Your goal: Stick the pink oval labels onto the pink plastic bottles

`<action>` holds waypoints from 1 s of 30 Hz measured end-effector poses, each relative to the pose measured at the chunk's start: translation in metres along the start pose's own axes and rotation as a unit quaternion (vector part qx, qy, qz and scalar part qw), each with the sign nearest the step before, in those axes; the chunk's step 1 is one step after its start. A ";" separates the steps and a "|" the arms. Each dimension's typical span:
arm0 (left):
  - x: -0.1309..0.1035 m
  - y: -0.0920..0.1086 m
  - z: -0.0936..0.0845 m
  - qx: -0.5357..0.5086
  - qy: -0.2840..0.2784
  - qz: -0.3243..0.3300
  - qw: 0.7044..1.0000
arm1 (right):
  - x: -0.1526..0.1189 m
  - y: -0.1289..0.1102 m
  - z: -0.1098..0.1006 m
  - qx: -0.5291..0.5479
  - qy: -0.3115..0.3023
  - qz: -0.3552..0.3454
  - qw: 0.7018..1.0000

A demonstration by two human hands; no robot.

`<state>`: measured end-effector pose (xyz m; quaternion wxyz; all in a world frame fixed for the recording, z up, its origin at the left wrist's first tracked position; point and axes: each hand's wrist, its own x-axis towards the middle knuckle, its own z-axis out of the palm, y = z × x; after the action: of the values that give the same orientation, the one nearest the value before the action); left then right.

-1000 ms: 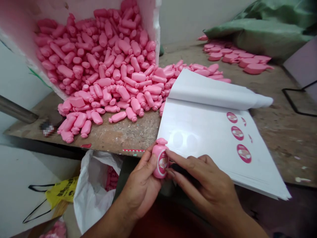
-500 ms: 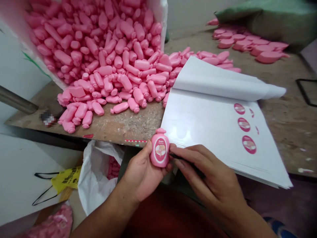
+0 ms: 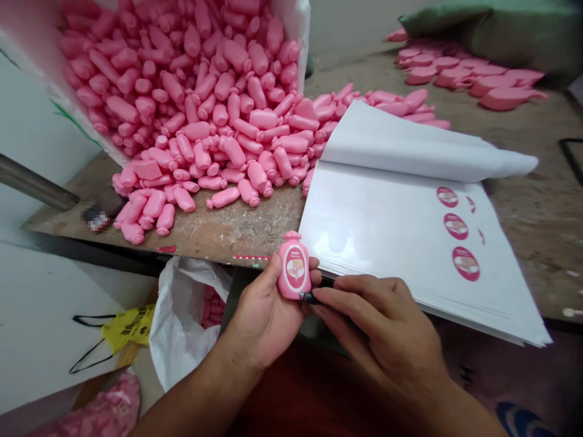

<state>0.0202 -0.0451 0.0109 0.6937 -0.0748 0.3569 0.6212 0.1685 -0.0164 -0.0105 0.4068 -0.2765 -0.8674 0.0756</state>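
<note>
The left hand (image 3: 262, 318) has its grip closed around a small pink bottle (image 3: 294, 266), thumb on one side and fingers behind, holding it upright just off the near edge of the worktop (image 3: 237, 227) with its oval label facing the camera. The right hand (image 3: 382, 331) sits just beside it, fingers curled and pinched on a thin dark tool (image 3: 314, 297) whose tip touches the bottle's lower right edge; what kind of tool it is cannot be told from this view. On the worktop just beyond the hands lies a stack of white sticker sheets (image 3: 387, 237), its top sheet rolled back, with three round pink stickers (image 3: 456, 226) left along its right side. To the left a heap of unlabelled pink bottles (image 3: 204, 121) spills from a tilted white box (image 3: 298, 36) onto the worktop. Below the edge hangs a white bag (image 3: 182, 328) with pink items inside.
</note>
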 end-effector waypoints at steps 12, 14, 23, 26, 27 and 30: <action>0.003 -0.002 0.000 0.002 0.003 0.008 1.000 | -0.005 0.003 0.010 -0.013 0.006 -0.008 1.000; 0.002 -0.003 0.001 0.005 0.013 0.026 1.000 | -0.005 0.003 0.012 -0.006 0.007 -0.006 1.000; 0.002 -0.008 -0.001 0.012 0.023 0.109 0.994 | -0.013 0.004 0.021 0.005 -0.041 0.042 0.998; 0.003 -0.007 0.001 0.001 0.033 0.095 0.995 | -0.013 0.004 0.021 0.129 -0.073 0.117 0.982; 0.003 -0.007 0.001 -0.003 0.038 0.090 0.995 | -0.012 0.004 0.021 0.182 -0.086 0.146 0.969; 0.004 -0.005 0.001 0.002 0.041 0.072 0.997 | -0.009 0.005 0.019 0.313 -0.116 0.226 0.915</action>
<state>0.0250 -0.0428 0.0077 0.6320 -0.0729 0.3909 0.6652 0.1610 -0.0150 -0.0313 0.3410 -0.3132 -0.7548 0.4647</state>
